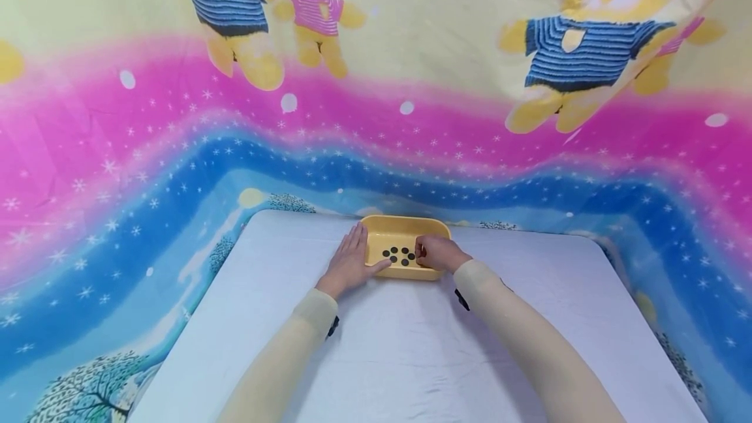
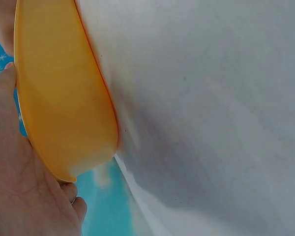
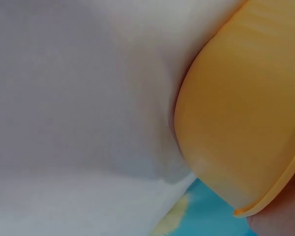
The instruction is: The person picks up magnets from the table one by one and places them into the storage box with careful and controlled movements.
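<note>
A yellow plastic basin (image 1: 405, 274) with a rounded rim stands at the far edge of the table. Several small black discs (image 1: 405, 262) lie on its floor in a loose cluster. My left hand (image 1: 348, 265) rests at its left front corner, fingers straight along the left side and thumb over the front rim. In the left wrist view that hand (image 2: 24, 162) lies along the rim. My right hand (image 1: 440, 253) reaches over the right front corner into the basin, fingers curled down beside the discs; I cannot tell if a disc is between the fingertips.
A white cloth (image 1: 388, 358) covers the table. Behind and around it hangs a patterned curtain (image 1: 405, 142) with bears and snowflakes, close to the table's far edge. Both sleeved forearms cross the table from the front.
</note>
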`<action>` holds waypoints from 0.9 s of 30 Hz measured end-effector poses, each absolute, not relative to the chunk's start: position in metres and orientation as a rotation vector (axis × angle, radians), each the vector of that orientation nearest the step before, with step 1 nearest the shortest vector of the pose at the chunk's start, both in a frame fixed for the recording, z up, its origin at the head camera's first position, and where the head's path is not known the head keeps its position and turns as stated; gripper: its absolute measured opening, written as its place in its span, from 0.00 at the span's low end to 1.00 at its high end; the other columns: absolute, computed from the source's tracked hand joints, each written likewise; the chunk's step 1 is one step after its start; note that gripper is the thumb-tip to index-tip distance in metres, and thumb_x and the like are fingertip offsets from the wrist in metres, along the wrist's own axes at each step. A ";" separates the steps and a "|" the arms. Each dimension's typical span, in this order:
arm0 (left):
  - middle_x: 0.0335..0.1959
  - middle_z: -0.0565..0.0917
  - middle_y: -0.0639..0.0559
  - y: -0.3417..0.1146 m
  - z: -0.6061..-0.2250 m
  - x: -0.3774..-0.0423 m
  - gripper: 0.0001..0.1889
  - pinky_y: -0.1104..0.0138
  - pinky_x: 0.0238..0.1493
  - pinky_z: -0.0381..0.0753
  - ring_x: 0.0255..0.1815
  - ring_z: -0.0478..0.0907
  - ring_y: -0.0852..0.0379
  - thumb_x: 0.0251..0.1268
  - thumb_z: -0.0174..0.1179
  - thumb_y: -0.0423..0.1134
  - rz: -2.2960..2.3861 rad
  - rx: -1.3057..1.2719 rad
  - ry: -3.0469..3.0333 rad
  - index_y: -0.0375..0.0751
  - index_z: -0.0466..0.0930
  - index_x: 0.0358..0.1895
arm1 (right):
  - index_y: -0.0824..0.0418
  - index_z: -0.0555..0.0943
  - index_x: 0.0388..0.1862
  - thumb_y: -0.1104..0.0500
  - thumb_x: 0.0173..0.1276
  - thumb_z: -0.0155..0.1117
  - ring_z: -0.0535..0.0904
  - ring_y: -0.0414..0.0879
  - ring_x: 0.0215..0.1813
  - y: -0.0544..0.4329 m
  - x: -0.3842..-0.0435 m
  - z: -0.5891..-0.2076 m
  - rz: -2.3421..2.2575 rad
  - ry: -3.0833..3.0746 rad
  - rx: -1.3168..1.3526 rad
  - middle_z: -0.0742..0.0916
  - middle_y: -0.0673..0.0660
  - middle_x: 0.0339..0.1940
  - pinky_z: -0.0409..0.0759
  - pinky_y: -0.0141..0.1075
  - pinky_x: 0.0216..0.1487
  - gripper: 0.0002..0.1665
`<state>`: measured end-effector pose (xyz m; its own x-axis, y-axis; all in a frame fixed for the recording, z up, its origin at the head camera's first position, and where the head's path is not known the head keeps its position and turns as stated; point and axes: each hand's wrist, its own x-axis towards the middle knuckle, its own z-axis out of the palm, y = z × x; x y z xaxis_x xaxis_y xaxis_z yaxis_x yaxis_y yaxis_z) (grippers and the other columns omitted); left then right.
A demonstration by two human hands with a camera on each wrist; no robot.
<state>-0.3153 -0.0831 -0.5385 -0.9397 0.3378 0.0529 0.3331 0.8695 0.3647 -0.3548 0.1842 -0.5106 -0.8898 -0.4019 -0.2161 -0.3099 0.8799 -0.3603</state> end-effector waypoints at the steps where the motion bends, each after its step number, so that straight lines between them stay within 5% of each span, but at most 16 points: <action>1: 0.90 0.40 0.37 -0.083 -0.539 -0.316 0.65 0.54 0.88 0.37 0.91 0.35 0.44 0.69 0.40 0.85 0.584 0.544 3.027 0.33 0.36 0.88 | 0.57 0.82 0.40 0.58 0.76 0.72 0.78 0.45 0.35 0.184 -0.354 -0.510 -0.452 2.765 -0.539 0.84 0.50 0.32 0.78 0.40 0.38 0.06; 27: 0.90 0.39 0.40 -0.081 -0.537 -0.315 0.62 0.49 0.89 0.35 0.90 0.33 0.44 0.72 0.45 0.81 0.573 0.542 3.031 0.34 0.38 0.88 | 0.56 0.82 0.40 0.59 0.80 0.66 0.79 0.43 0.35 0.195 -0.352 -0.514 -0.608 2.832 -0.665 0.84 0.49 0.34 0.81 0.40 0.39 0.05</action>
<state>-0.3147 -0.0813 -0.5366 -0.9400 0.3369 0.0539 0.3333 0.8732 0.3556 -0.3518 0.1954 -0.5135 -0.8861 -0.4581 -0.0706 -0.3888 0.8175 -0.4248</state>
